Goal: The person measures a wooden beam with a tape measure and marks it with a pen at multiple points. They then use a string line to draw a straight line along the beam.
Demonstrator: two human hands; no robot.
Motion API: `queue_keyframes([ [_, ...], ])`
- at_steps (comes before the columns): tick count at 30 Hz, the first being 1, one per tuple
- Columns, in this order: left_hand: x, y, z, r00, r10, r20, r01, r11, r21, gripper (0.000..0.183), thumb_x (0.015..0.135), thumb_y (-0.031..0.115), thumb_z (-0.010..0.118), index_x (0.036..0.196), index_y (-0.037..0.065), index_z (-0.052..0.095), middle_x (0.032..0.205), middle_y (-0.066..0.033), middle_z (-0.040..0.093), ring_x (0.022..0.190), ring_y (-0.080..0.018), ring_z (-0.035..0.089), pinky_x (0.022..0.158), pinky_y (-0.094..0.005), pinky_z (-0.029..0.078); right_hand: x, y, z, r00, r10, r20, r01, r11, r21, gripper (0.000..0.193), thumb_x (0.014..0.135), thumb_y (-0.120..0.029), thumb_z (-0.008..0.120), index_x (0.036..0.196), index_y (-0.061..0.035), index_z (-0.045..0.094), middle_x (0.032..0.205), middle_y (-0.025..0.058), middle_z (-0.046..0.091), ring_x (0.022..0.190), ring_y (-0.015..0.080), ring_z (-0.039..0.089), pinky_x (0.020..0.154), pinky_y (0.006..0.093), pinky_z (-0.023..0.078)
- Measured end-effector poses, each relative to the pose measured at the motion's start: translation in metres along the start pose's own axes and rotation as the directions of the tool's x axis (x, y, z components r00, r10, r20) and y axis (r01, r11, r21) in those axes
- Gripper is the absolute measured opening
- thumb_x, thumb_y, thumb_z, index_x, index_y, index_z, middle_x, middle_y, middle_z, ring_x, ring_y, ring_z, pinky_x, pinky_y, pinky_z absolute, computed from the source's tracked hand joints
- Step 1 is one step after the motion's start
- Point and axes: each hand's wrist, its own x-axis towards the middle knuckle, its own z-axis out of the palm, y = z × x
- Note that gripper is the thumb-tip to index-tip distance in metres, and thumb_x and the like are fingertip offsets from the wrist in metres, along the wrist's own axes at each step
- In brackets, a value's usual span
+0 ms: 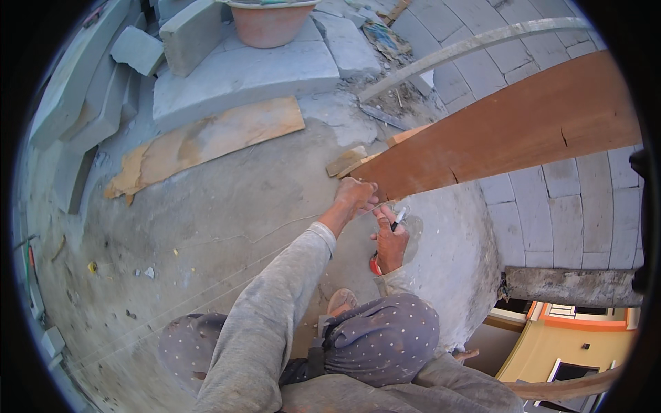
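A long reddish-brown board (509, 131) slants from the upper right down to its near end in front of me. At that end my left hand (354, 195) is closed, its fingers pinching a thin pale string (284, 227) that trails off to the left over the concrete. Just right of it and nearer to me, my right hand (390, 246) is wrapped round a small tool (399, 219). A bright metal tip and black part stick out above the fist, and a red end shows below; its kind is hard to tell.
Small wood scraps (348, 161) lie beside the board's end. A stained plank (213, 141) rests on the concrete floor to the left. Pale blocks (241, 79) and an orange-pink tub (272, 24) stand at the back. A block wall (575, 199) rises on the right.
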Motion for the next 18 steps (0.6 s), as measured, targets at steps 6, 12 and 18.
queue_keyframes([
  [6,0.003,-0.004,0.002,0.999,0.008,0.034,-0.008,1.0,0.0,0.029,0.098,0.024,0.064,0.114,0.0,0.07,0.103,-0.0129,0.074,0.086,-0.0221,0.07,0.074,-0.037,0.057,-0.003,-0.005,0.002,1.0,-0.002,0.008,0.002,1.0,-0.003,0.041,0.1,-0.015,0.059,0.135,0.0079,0.059,0.12,0.0133,0.072,0.091,0.0116,0.066,0.062,0.0238,0.051],
  [12,0.016,-0.014,0.011,1.0,-0.002,0.025,0.006,0.989,-0.148,0.015,0.096,0.012,0.063,0.102,0.002,0.073,0.097,-0.0103,0.073,0.08,-0.0193,0.069,0.067,-0.0336,0.058,-0.002,-0.003,0.005,0.999,-0.04,0.007,0.04,0.998,-0.044,0.04,0.099,-0.015,0.062,0.132,0.0064,0.062,0.109,0.0091,0.073,0.078,0.0094,0.061,0.06,0.0257,0.05],
  [18,0.052,-0.035,0.019,0.993,0.116,0.012,-0.117,0.99,0.074,0.014,0.096,0.014,0.062,0.092,0.009,0.075,0.085,-0.0014,0.074,0.074,-0.0125,0.07,0.057,-0.0291,0.055,-0.004,-0.005,0.004,0.996,-0.025,0.086,0.033,0.995,-0.098,0.042,0.1,-0.019,0.06,0.137,-0.0004,0.061,0.121,0.0061,0.071,0.099,0.0086,0.063,0.064,0.0247,0.05],
])
